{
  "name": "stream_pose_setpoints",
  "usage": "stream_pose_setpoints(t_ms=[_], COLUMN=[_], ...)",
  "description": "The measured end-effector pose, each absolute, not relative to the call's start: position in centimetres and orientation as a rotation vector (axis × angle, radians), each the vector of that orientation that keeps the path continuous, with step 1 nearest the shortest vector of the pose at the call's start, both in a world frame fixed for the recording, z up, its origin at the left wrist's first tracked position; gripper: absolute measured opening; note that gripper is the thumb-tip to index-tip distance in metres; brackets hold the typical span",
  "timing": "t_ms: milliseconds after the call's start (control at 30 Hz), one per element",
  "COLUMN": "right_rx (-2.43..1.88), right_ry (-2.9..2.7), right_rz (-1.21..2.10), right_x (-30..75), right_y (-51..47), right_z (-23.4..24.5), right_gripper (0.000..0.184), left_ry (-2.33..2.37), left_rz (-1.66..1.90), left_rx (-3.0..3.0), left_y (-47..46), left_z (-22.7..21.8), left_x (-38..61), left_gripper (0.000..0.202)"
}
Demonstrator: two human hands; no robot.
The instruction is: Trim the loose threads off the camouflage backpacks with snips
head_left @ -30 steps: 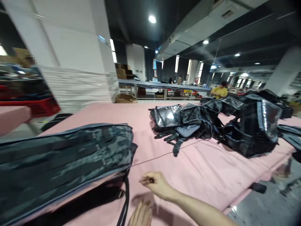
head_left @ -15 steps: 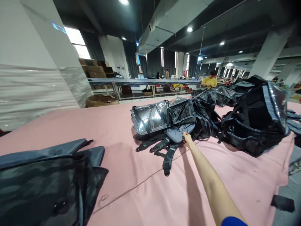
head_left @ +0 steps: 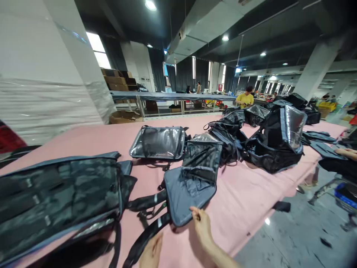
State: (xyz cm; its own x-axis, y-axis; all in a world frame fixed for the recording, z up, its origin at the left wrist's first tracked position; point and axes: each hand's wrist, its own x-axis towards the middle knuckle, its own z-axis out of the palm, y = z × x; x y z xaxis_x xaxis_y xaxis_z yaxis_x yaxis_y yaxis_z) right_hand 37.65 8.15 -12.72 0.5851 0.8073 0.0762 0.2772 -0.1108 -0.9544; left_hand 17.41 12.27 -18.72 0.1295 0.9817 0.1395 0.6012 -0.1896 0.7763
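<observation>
My right hand (head_left: pixel 202 225) pinches the near edge of a backpack (head_left: pixel 181 197) with a grey panel, a dark camouflage pocket flap at its far end and black padded straps (head_left: pixel 149 236) on its left side. Low in the view, my left hand (head_left: pixel 152 252) is beside the nearer strap, its fingers extended and partly blurred; whether it touches the strap is unclear. Just beyond the grey panel lies a bag piece with a shiny silver-lined face (head_left: pixel 157 142). A large camouflage bag (head_left: pixel 64 197) lies to the left.
More black bags (head_left: pixel 275 141) with silver lining are heaped at the far right of the pink-covered table (head_left: pixel 237 208). A person in a yellow top (head_left: pixel 244 99) stands beyond. Another person's hand (head_left: pixel 347 153) shows at the right edge. Cardboard boxes (head_left: pixel 115 80) are stacked at the back.
My right hand has drawn the grey-panelled backpack nearer, away from the silver-lined piece. My left hand has come into view at the bottom. The view has shifted to the right.
</observation>
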Motion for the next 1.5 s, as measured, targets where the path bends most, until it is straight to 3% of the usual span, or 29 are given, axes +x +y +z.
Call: stream_pose_setpoints(t_ms=[133, 233, 367, 500, 600, 733, 900, 1067, 1300, 1500], right_rx=[-1.663, -1.697, -1.556, -1.343, -1.441, -1.697, -2.069, -2.113, -2.062, -1.795], right_ry=[-0.797, -0.746, -1.183, -1.491, -1.184, -1.034, -1.051, -1.052, -1.228, -1.386], right_rz=[0.715, 0.796, 0.994, 0.387, 0.053, -0.368, -0.013, -0.078, -0.033, 0.17], right_x=[31.0, 26.7, 25.3, 31.8, 38.7, 46.3, 49.9, 49.5, 46.5, 35.7], right_y=[0.4, -2.8, -6.6, -11.6, -15.3, -16.8, -14.6, -13.3, -12.6, -13.7], right_z=[-14.8, -16.1, -14.5, -7.3, -1.5, 0.8, -3.0, -3.9, -2.2, -6.0], right_gripper=[0.034, 0.035, 0.031, 0.032, 0.027, 0.018, 0.031, 0.026, 0.023, 0.019], left_ry=[1.875, 1.672, 1.524, 1.357, 1.236, 1.066, 0.979, 0.928, 0.964, 1.037], left_rz=[0.907, 0.966, 0.914, 0.73, 0.633, 0.576, 0.599, 0.569, 0.78, 0.831], left_rx=[1.48, 1.538, 1.572, 1.731, 1.823, 1.79, 1.293, 1.083, 1.191, 1.285], left_y=[8.0, 6.0, 4.3, 0.5, -3.1, -6.1, -6.6, -4.6, 4.0, 8.5], left_z=[-13.4, -10.3, -9.3, -11.4, -13.5, -15.0, -15.0, -14.5, -9.1, -6.0], left_x=[14.7, 13.8, 13.8, 14.2, 15.4, 19.2, 26.1, 29.1, 25.6, 18.6], left_gripper=[0.046, 0.048, 0.052, 0.047, 0.047, 0.049, 0.057, 0.05, 0.045, 0.042])
